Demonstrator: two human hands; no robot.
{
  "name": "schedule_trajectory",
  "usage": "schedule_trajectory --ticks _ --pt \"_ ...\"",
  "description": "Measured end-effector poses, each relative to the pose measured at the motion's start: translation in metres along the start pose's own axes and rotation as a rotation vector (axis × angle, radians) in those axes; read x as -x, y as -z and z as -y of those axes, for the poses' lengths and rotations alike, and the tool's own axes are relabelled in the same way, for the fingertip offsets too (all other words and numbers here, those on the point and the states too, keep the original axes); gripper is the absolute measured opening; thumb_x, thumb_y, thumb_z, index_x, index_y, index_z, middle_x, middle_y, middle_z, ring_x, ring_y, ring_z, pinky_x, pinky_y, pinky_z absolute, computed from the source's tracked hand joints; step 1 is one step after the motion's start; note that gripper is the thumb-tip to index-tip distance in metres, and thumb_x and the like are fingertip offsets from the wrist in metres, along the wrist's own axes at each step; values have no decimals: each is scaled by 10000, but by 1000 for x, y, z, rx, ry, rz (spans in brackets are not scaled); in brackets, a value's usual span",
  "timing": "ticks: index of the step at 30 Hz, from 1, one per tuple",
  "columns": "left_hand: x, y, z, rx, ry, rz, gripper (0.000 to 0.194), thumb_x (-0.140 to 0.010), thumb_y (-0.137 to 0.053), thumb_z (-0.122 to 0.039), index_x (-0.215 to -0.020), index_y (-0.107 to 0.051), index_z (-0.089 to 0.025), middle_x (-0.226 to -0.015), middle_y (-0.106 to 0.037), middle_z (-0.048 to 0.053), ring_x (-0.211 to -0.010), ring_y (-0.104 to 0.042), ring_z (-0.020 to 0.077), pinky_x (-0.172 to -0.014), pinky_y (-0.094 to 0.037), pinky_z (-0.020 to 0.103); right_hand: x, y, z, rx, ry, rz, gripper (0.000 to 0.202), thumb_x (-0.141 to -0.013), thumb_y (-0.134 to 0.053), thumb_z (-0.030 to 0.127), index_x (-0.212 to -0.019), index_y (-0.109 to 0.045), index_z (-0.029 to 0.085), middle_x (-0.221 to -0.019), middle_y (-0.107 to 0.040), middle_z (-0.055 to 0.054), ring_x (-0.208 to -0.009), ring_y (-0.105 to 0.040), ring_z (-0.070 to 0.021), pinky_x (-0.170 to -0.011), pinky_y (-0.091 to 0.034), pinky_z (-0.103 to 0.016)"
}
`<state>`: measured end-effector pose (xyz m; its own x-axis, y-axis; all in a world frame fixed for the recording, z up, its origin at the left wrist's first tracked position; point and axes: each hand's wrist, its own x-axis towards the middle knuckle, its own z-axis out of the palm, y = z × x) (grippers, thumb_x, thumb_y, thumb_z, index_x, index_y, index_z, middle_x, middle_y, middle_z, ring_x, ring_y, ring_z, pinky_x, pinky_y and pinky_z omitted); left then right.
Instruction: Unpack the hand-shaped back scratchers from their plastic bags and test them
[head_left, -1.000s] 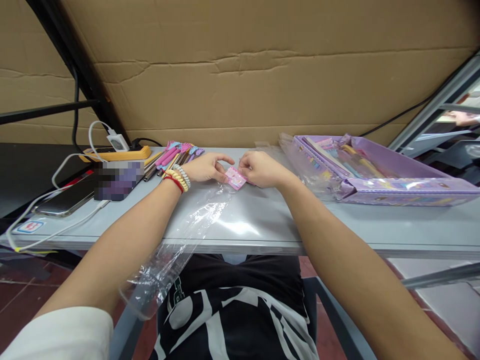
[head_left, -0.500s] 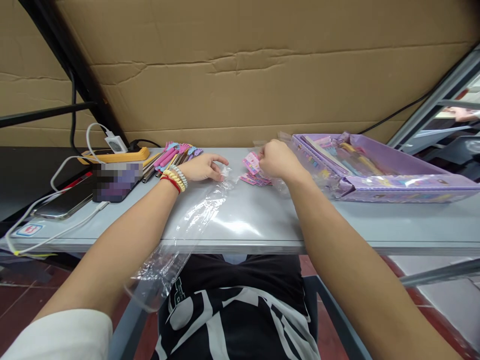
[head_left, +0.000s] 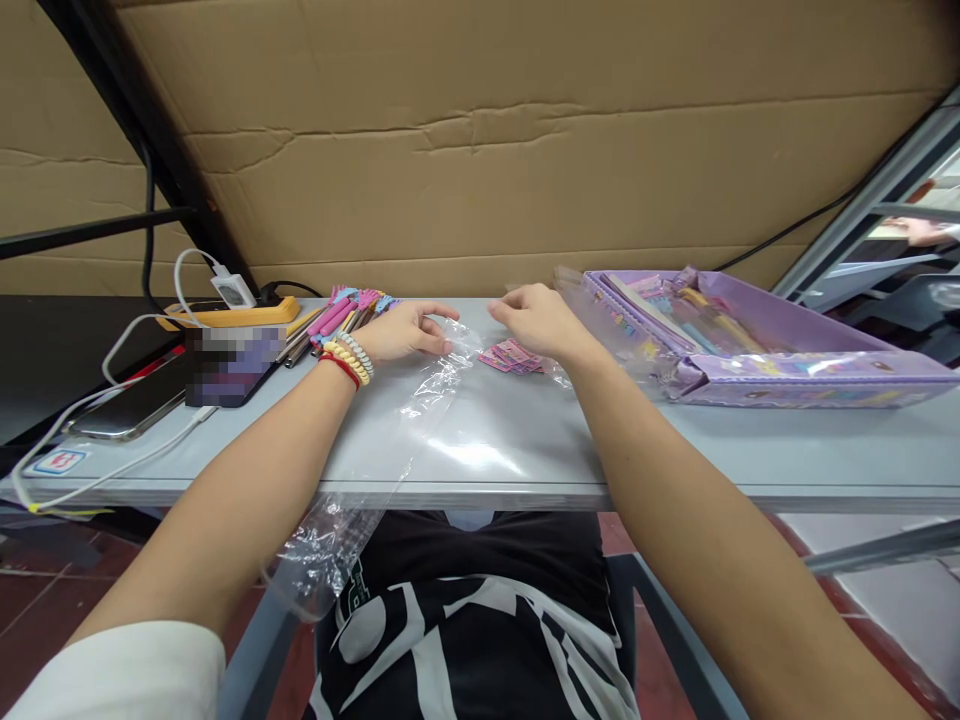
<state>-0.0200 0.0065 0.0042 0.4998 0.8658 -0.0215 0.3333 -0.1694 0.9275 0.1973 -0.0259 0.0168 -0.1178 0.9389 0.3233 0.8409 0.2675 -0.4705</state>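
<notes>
My left hand (head_left: 409, 332), with several bracelets at its wrist, pinches the upper end of a long clear plastic bag (head_left: 431, 390). The bag runs down over the table's front edge and hangs above my lap. My right hand (head_left: 536, 318) hovers to the right of the bag's upper end, its fingers curled together. What it pinches, if anything, is hidden. Below its fingers a small pile of pink printed cards (head_left: 512, 357) lies on the table.
Behind my left hand lies a bundle of colourful pens (head_left: 334, 315). Two phones (head_left: 131, 405), white cables and a yellow power strip (head_left: 232, 313) are at the left. A purple box (head_left: 817, 385) with packaged items stands at the right, clear plastic (head_left: 637, 350) beside it. Cardboard (head_left: 480, 200) rises behind.
My right hand has moved a little left, towards the bag's upper end. The pink card seen at its fingers before no longer shows there. My left hand stays nearly in place.
</notes>
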Motion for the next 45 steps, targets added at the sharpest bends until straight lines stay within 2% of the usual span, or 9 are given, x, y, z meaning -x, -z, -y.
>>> schedule_trajectory --ticks 3,7,17,19,23,29,35,40,45 --pt "1 -1 -1 20 -29 -17 561 -649 -807 -94 -1171 -603 -119 -664 -659 -30 -637 -604 105 -711 -473 283 5 1 9 -177 -52 174 407 -869 -545 498 -614 -436 201 -567 -396 12 -543 -374 -116 -542 -311 -289" --pt "1 0 -1 44 -60 -26 538 -653 -802 -87 -1155 -611 -127 -649 -640 -39 -631 -603 108 -695 -472 285 10 1 18 -241 -90 349 300 -831 -608 386 -637 -474 200 -541 -442 27 -454 -351 -86 -445 -258 -270" --pt "3 -4 -5 46 -28 -38 411 -703 -745 -105 -1101 -646 -138 -616 -595 -39 -623 -593 114 -694 -495 288 10 -5 16 -198 -45 327 217 -811 -570 286 -643 -468 193 -565 -500 8 -443 -398 -80 -400 -289 -244" --pt "3 -5 -5 46 -37 -112 366 -702 -723 -81 -1055 -646 -136 -589 -563 -49 -597 -576 106 -669 -485 274 10 -6 17 -217 -57 279 173 -824 -595 353 -843 -559 184 -697 -600 -18 -497 -468 -96 -418 -332 -246" --pt "-2 -6 -4 121 -115 -342 387 -677 -689 -62 -1045 -601 -139 -574 -543 -65 -536 -534 93 -606 -461 252 13 -6 22 -309 -112 296 761 -840 -586 583 -1433 -368 160 -898 -675 -69 -591 -555 -143 -475 -395 -273" --pt "-15 6 2 231 -106 -859 410 -620 -610 -24 -992 -514 -167 -560 -495 -77 -448 -464 103 -463 -384 241 17 -10 26 -232 -87 402 1161 -734 -670 645 -1589 -116 89 -995 -697 -109 -859 -646 -229 -765 -489 -354" --pt "-17 15 2 312 -71 -1095 380 -622 -549 8 -924 -461 -206 -622 -489 -70 -450 -477 98 -443 -405 232 23 -16 29 15 71 289 1176 -621 -754 553 -1575 -209 133 -1277 -603 -172 -1050 -608 -309 -852 -488 -407" --pt "-17 12 -2 432 -140 -1003 320 -742 -609 -110 -954 -397 -224 -689 -541 -64 -437 -485 79 -462 -425 225 20 -19 26 142 154 172 839 -710 -612 325 -1484 -365 117 -1264 -596 -176 -1080 -594 -319 -846 -485 -417" --pt "-16 11 -4 476 -146 -930 271 -807 -628 -281 -939 -397 -231 -906 -573 -14 -479 -538 71 -440 -416 228 13 8 11 75 66 -97 643 -732 -616 350 -1330 -517 136 -1229 -611 -166 -1075 -601 -292 -878 -478 -398"
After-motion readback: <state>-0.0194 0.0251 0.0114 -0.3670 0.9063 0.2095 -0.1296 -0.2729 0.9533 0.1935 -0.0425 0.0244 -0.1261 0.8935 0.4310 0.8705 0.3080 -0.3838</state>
